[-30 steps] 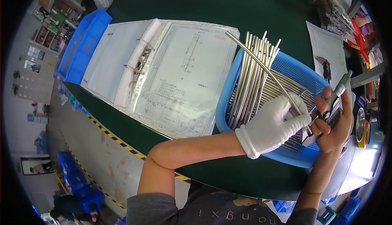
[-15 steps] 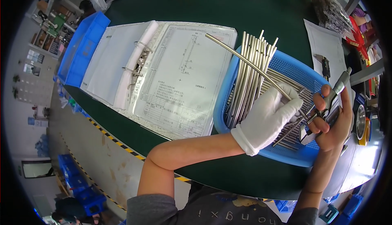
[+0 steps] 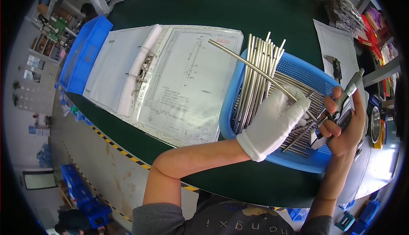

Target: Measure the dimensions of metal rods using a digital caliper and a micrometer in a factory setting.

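Our gloved left hand (image 3: 275,122) has swung the rod (image 3: 255,69) toward ten o'clock, fingers clamped on its near end. Our bare right hand (image 3: 347,124), at three o'clock over the basket (image 3: 315,160), grips the micrometer (image 3: 345,100), so measuring looks close.

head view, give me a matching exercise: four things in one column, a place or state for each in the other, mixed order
Things:
1. left hand
2. right hand
3. blue basket
4. ring binder

Places or states:
a. bare, holds a metal measuring tool
b. lies open on the green table
c. white glove, holds one long metal rod
d. full of metal rods

Pairs: 1-c, 2-a, 3-d, 4-b
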A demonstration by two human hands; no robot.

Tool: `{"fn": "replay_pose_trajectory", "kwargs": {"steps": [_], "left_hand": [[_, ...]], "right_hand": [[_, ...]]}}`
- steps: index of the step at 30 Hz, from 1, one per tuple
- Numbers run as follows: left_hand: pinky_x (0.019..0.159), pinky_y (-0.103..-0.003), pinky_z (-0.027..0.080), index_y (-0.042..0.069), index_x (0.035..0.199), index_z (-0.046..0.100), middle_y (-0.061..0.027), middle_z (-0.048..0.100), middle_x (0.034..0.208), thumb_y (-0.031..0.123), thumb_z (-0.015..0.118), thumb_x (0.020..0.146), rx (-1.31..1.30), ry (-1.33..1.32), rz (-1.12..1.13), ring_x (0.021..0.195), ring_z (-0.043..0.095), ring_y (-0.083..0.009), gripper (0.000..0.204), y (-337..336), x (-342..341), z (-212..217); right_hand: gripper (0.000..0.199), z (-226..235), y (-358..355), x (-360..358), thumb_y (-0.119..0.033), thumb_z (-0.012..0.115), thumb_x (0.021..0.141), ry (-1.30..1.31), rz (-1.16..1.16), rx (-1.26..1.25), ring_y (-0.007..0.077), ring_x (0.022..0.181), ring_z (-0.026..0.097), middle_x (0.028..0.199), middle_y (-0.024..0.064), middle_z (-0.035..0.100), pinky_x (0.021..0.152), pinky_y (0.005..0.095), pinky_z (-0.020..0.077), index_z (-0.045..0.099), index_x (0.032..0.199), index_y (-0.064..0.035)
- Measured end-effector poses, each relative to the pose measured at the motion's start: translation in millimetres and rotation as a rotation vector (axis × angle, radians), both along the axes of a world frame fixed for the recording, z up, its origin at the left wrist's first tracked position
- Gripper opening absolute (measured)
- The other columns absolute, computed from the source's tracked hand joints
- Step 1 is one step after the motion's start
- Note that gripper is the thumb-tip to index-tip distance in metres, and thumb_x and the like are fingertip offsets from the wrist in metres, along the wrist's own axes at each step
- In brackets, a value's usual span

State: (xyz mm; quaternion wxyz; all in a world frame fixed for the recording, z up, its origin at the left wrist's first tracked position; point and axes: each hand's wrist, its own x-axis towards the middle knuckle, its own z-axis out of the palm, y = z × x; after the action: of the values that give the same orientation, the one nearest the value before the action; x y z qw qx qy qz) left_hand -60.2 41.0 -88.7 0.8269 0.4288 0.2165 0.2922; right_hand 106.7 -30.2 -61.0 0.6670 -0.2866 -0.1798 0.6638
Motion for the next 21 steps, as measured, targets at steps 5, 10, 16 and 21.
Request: {"fn": "replay_pose_trajectory", "kwargs": {"steps": [5,10,16,21], "left_hand": [[0.059,-0.022,0.044,0.003,0.093,0.045,-0.0069,0.055,0.077,0.022,0.05,0.085,0.061,0.13,0.031,0.068,0.057,-0.0135,0.021,5,-4,3],[0.057,-0.023,0.048,0.001,0.091,0.044,-0.0078,0.054,0.078,0.014,0.046,0.087,0.074,0.076,0.072,0.066,0.059,-0.0153,0.014,3,-2,7],[0.054,-0.024,0.051,0.001,0.09,0.043,-0.0098,0.053,0.08,0.009,0.046,0.086,0.133,0.042,0.069,0.065,0.06,-0.0173,0.01,-2,1,6],[0.053,-0.024,0.051,0.0,0.089,0.043,-0.0106,0.053,0.079,0.005,0.044,0.085,0.165,0.03,0.058,0.065,0.06,-0.0173,0.006,-3,-1,6]], "right_hand": [[0.054,-2,5,-5,-0.047,0.02,0.087,0.066,-0.017,-0.054,0.0157,0.036,0.039,0.075,0.0125,0.055,0.041,0.03,0.0349,0.049,0.094,-0.002],[0.055,6,9,-5,-0.048,0.018,0.087,0.019,-0.044,-0.111,0.0137,0.035,0.034,0.073,0.0119,0.053,0.039,0.0287,0.0325,0.05,0.089,-0.0039],[0.063,3,4,1,-0.056,0.021,0.084,0.033,-0.041,-0.079,0.0146,0.036,0.038,0.073,0.0138,0.055,0.038,0.0272,0.0331,0.052,0.088,-0.0013],[0.066,4,3,-1,-0.059,0.025,0.082,0.007,-0.029,-0.118,0.014,0.036,0.041,0.068,0.0145,0.057,0.034,0.0228,0.0336,0.054,0.083,-0.0002]]}}
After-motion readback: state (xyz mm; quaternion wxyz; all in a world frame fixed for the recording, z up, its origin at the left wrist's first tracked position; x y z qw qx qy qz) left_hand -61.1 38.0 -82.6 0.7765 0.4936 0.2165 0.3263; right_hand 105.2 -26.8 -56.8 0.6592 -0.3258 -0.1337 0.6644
